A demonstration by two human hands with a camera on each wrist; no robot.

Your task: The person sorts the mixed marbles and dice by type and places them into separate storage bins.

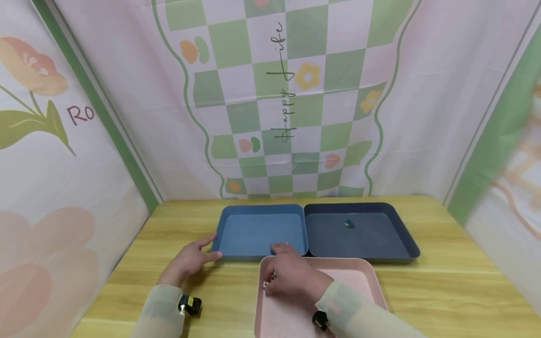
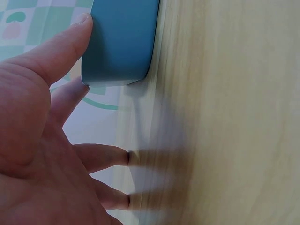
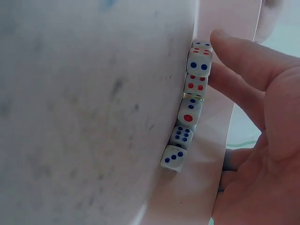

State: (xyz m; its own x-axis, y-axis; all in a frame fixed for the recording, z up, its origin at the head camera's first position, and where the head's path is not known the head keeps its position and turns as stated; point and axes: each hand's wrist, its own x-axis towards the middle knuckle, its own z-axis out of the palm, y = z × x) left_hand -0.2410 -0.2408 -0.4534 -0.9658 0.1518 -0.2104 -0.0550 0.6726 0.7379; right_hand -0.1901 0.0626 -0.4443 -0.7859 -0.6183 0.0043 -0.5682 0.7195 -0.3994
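My left hand (image 1: 190,259) is at the front left corner of the blue tray (image 1: 262,257), thumb and index finger spread apart and touching it. In the left wrist view the thumb lies along the tray's wall, while the other fingers reach down beside it. Over the back left corner of the pink tray (image 1: 258,305) is my right hand (image 1: 291,272), some fingers reaching past the rim. White dice (image 3: 190,110) with red and blue pips stand in a row against the pink tray's wall. The right thumb and index finger are right at the row's far end.
A dark grey-blue tray (image 1: 363,246) stands right of the blue one, with small blue-green pieces (image 1: 348,224) inside. All trays are on the wooden table (image 1: 456,281). Patterned cloth (image 1: 270,94) hangs behind and at both sides.
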